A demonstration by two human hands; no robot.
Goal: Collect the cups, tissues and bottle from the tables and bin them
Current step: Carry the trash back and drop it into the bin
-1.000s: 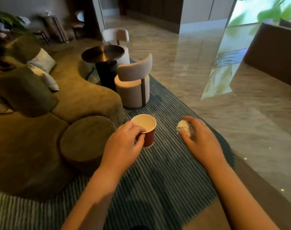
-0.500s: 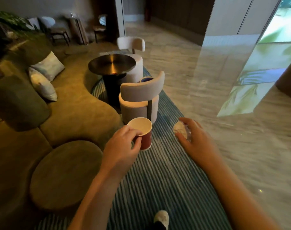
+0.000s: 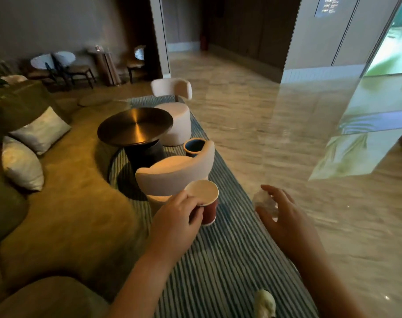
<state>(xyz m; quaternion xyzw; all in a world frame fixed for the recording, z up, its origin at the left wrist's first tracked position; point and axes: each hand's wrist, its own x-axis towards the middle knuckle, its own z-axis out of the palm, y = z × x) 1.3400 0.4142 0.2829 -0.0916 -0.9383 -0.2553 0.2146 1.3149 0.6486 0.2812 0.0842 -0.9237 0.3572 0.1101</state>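
Observation:
My left hand (image 3: 175,220) grips a red paper cup (image 3: 206,203) by its rim and side; the cup is upright and looks empty inside. My right hand (image 3: 285,219) holds a crumpled white tissue (image 3: 263,200) in its fingers, at about the same height as the cup. A blue round bin (image 3: 194,146) with a dark inside stands on the striped rug ahead, partly hidden behind a white chair's backrest. The round dark table (image 3: 135,127) beside it has a bare metal top. No bottle is in view.
Two white chairs (image 3: 177,171) (image 3: 174,115) flank the round table on the striped blue rug (image 3: 218,260). An olive sofa (image 3: 76,191) with pale cushions (image 3: 23,164) curves along the left. Polished stone floor (image 3: 275,125) spreads to the right. My shoe tip (image 3: 265,304) shows below.
I have walked forward along the rug; the chairs and round table came nearer and the blue bin came into view. Both hands keep their hold on cup and tissue.

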